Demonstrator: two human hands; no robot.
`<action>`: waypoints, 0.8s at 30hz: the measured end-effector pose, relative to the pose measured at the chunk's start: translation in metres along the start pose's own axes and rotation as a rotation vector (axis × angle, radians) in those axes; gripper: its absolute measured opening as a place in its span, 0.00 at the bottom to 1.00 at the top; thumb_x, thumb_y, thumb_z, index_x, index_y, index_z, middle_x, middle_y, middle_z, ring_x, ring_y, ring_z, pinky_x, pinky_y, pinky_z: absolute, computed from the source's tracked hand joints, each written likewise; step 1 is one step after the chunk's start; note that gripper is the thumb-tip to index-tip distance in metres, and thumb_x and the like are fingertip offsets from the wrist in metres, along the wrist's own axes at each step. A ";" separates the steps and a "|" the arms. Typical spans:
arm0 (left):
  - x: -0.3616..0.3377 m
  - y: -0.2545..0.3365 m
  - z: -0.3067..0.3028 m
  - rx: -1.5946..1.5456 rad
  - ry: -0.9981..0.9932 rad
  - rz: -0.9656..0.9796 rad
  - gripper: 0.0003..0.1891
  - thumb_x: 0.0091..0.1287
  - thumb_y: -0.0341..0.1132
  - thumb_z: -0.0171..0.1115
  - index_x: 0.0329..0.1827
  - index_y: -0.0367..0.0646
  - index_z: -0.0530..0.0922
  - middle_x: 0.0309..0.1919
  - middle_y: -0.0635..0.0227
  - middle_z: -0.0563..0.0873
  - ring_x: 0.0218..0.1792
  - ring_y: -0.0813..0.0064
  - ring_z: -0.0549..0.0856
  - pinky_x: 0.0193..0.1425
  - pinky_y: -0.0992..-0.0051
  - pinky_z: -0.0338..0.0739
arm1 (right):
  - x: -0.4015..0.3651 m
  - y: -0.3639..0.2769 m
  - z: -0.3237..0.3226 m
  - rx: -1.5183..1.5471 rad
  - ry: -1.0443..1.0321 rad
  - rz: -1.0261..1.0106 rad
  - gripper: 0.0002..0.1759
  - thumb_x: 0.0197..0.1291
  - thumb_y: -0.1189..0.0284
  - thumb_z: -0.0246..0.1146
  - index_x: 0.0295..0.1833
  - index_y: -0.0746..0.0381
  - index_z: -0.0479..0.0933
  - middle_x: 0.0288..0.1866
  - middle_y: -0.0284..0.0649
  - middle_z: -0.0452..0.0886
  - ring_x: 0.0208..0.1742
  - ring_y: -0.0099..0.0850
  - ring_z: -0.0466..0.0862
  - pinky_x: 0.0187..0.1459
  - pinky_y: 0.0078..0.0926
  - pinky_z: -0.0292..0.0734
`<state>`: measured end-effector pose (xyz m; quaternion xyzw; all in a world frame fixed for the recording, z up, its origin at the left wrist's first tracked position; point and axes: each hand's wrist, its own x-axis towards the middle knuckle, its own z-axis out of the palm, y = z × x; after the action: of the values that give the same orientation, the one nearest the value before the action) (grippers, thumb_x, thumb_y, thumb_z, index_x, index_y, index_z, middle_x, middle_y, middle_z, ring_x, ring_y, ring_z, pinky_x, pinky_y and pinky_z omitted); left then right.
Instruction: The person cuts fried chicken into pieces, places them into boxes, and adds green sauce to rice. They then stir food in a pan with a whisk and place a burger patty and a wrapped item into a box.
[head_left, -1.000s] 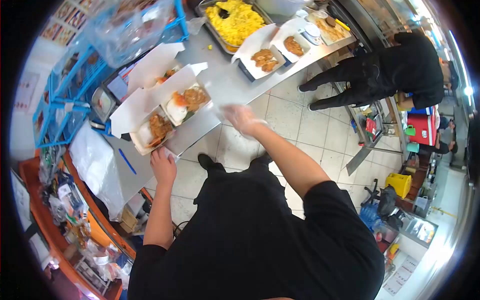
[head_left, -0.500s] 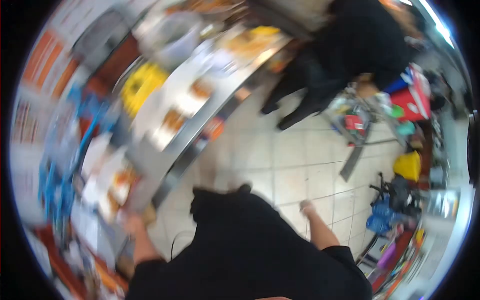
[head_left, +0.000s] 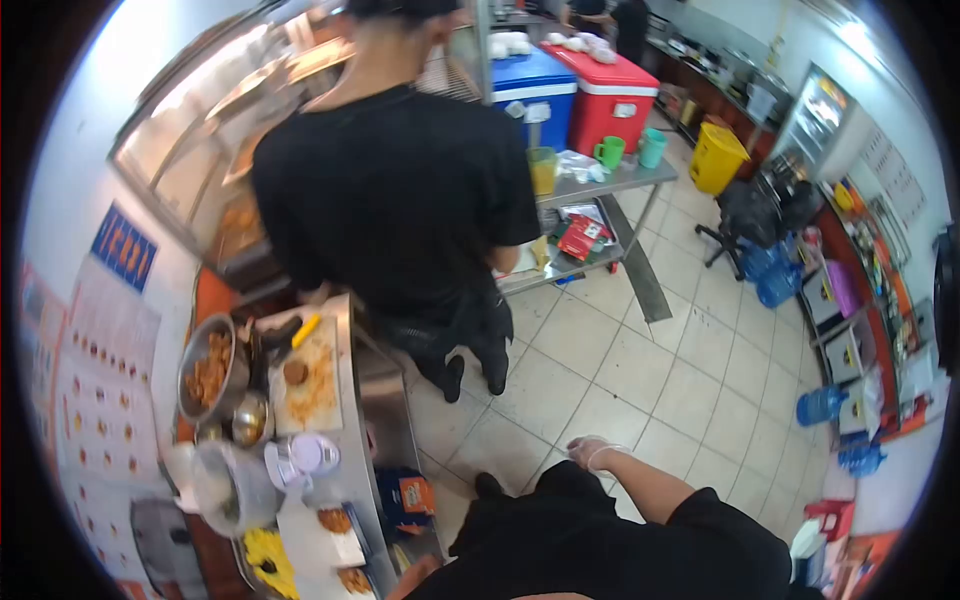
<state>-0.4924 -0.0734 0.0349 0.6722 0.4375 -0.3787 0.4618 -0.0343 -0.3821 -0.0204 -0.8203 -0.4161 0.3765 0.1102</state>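
Note:
My right hand (head_left: 592, 453), in a clear glove, hangs over the tiled floor beside my dark clothing. Its fingers are loosely apart and nothing shows in them. Only part of my left hand (head_left: 415, 575) shows at the bottom, beside the steel table (head_left: 352, 425); its fingers are hidden. Nearest it on the table are pieces of browned food (head_left: 335, 520) on white paper. Yellow food (head_left: 268, 560) fills a tray. Farther up are a clear tub (head_left: 235, 490), a white and purple device (head_left: 315, 453) and a board (head_left: 322, 390) with crumbs and a brown patty (head_left: 296, 372).
A person in black (head_left: 400, 190) stands at the table's far end by a glass display case (head_left: 190, 150). Blue (head_left: 535, 90) and red coolers (head_left: 608, 100) sit by a steel stand (head_left: 640, 180). A black chair (head_left: 745, 215) and water jugs (head_left: 775, 280) are at right.
The view has swung left and steadied. The co-worker now stands upright at the far end of the table. My left hand now shows only at the bottom edge; my right stays over the floor.

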 end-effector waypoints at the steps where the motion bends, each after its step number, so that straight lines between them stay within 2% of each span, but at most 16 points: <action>1: 0.012 0.028 -0.029 0.045 -0.041 0.000 0.16 0.66 0.35 0.62 0.55 0.41 0.86 0.44 0.62 0.90 0.41 0.66 0.88 0.40 0.62 0.82 | -0.010 -0.019 -0.021 0.035 0.030 0.015 0.20 0.71 0.64 0.56 0.61 0.59 0.82 0.54 0.46 0.88 0.59 0.44 0.85 0.60 0.37 0.79; 3: 0.035 0.085 -0.084 0.130 -0.049 -0.017 0.17 0.65 0.34 0.63 0.55 0.41 0.86 0.44 0.62 0.90 0.40 0.67 0.88 0.39 0.63 0.82 | -0.038 -0.066 -0.080 0.398 -0.068 0.142 0.22 0.71 0.61 0.58 0.63 0.61 0.80 0.54 0.47 0.88 0.56 0.47 0.86 0.59 0.40 0.79; 6: 0.086 0.165 -0.142 0.126 -0.022 0.034 0.18 0.60 0.37 0.69 0.53 0.42 0.87 0.39 0.66 0.89 0.35 0.71 0.86 0.36 0.68 0.81 | -0.037 0.001 -0.064 0.685 0.098 0.282 0.23 0.70 0.59 0.60 0.63 0.61 0.79 0.52 0.48 0.88 0.53 0.49 0.87 0.56 0.45 0.81; 7: 0.114 0.181 -0.161 0.042 -0.002 0.069 0.19 0.57 0.41 0.74 0.50 0.44 0.89 0.34 0.69 0.88 0.30 0.75 0.84 0.32 0.74 0.80 | -0.053 0.021 -0.071 0.538 0.202 0.331 0.22 0.70 0.59 0.60 0.61 0.61 0.81 0.53 0.48 0.87 0.53 0.49 0.87 0.56 0.45 0.81; 8: 0.175 0.173 -0.168 0.131 0.077 0.115 0.18 0.61 0.31 0.65 0.55 0.40 0.87 0.46 0.60 0.90 0.46 0.65 0.89 0.47 0.65 0.83 | -0.070 0.041 -0.086 0.384 0.303 0.377 0.22 0.70 0.58 0.59 0.59 0.62 0.82 0.53 0.48 0.87 0.53 0.49 0.87 0.56 0.45 0.81; 9: 0.214 0.192 -0.175 0.147 0.083 0.122 0.18 0.61 0.31 0.65 0.55 0.40 0.87 0.46 0.60 0.90 0.46 0.65 0.89 0.47 0.65 0.83 | -0.071 0.078 -0.087 0.342 0.155 0.511 0.24 0.69 0.53 0.59 0.58 0.60 0.83 0.54 0.48 0.87 0.57 0.48 0.85 0.59 0.45 0.79; 11: 0.250 0.256 -0.173 1.067 0.022 0.355 0.19 0.62 0.35 0.65 0.56 0.42 0.87 0.51 0.54 0.89 0.48 0.61 0.90 0.51 0.64 0.83 | -0.064 0.176 -0.043 0.236 -0.018 0.609 0.26 0.69 0.50 0.58 0.57 0.59 0.85 0.57 0.50 0.86 0.62 0.46 0.83 0.62 0.45 0.77; 12: 0.258 0.288 -0.157 0.605 0.179 0.198 0.19 0.62 0.40 0.65 0.55 0.45 0.88 0.56 0.51 0.87 0.50 0.58 0.89 0.54 0.63 0.82 | -0.057 0.232 -0.011 0.179 -0.037 0.581 0.26 0.70 0.51 0.58 0.56 0.60 0.85 0.59 0.50 0.85 0.64 0.46 0.83 0.63 0.45 0.76; 13: 0.266 0.329 -0.147 0.608 0.188 0.199 0.19 0.62 0.40 0.65 0.55 0.45 0.88 0.56 0.51 0.87 0.50 0.58 0.89 0.54 0.63 0.82 | -0.049 0.282 -0.012 0.182 -0.030 0.576 0.26 0.70 0.51 0.58 0.56 0.60 0.85 0.59 0.50 0.85 0.64 0.46 0.83 0.63 0.45 0.76; 15: 0.276 0.394 -0.127 0.831 -0.014 0.564 0.21 0.63 0.42 0.65 0.59 0.48 0.86 0.53 0.54 0.89 0.51 0.58 0.89 0.57 0.61 0.81 | -0.053 0.344 -0.010 0.107 -0.299 0.436 0.25 0.70 0.53 0.56 0.56 0.61 0.85 0.63 0.49 0.83 0.66 0.45 0.82 0.64 0.46 0.76; 17: 0.301 0.469 -0.093 0.534 -0.200 0.360 0.23 0.67 0.44 0.63 0.64 0.49 0.82 0.54 0.60 0.88 0.55 0.59 0.87 0.60 0.57 0.80 | -0.060 0.401 -0.057 0.088 -0.351 0.331 0.24 0.70 0.55 0.55 0.59 0.59 0.84 0.66 0.47 0.82 0.67 0.44 0.81 0.65 0.45 0.76; 18: 0.310 0.511 -0.077 0.467 -0.248 0.237 0.24 0.68 0.45 0.62 0.66 0.50 0.81 0.55 0.60 0.87 0.58 0.59 0.85 0.61 0.56 0.79 | -0.078 0.409 -0.107 0.241 -0.267 0.582 0.23 0.71 0.55 0.55 0.60 0.57 0.84 0.66 0.45 0.82 0.67 0.44 0.81 0.64 0.45 0.77; 20: 0.315 0.612 -0.041 0.345 -0.312 -0.018 0.25 0.71 0.47 0.60 0.69 0.51 0.79 0.58 0.62 0.86 0.63 0.61 0.82 0.64 0.54 0.76 | -0.086 0.441 -0.193 0.276 -0.204 0.730 0.23 0.72 0.55 0.54 0.60 0.57 0.84 0.66 0.46 0.81 0.68 0.44 0.81 0.63 0.45 0.77; 21: 0.305 0.663 -0.029 0.353 -0.358 -0.072 0.28 0.73 0.56 0.55 0.68 0.51 0.79 0.62 0.63 0.83 0.69 0.61 0.77 0.67 0.53 0.73 | -0.091 0.468 -0.224 0.314 -0.139 0.869 0.23 0.72 0.55 0.54 0.60 0.58 0.83 0.66 0.47 0.81 0.68 0.43 0.81 0.63 0.46 0.77; 22: 0.258 0.741 -0.016 0.444 -0.430 -0.064 0.29 0.73 0.59 0.52 0.68 0.50 0.80 0.62 0.62 0.83 0.70 0.61 0.76 0.69 0.52 0.72 | -0.067 0.519 -0.212 0.181 0.004 0.786 0.20 0.68 0.58 0.59 0.52 0.61 0.86 0.62 0.50 0.83 0.58 0.42 0.86 0.55 0.41 0.81; 24: 0.245 0.869 0.007 0.543 -0.523 -0.033 0.31 0.73 0.62 0.50 0.67 0.50 0.80 0.63 0.62 0.83 0.72 0.61 0.74 0.71 0.52 0.70 | -0.030 0.591 -0.227 0.355 0.272 0.814 0.27 0.73 0.53 0.54 0.55 0.67 0.82 0.61 0.52 0.83 0.59 0.46 0.85 0.59 0.47 0.80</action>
<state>0.4024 -0.1870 0.0608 0.6436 0.1993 -0.6472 0.3567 0.4701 -0.7467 -0.1395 -0.9274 0.0290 0.3435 0.1455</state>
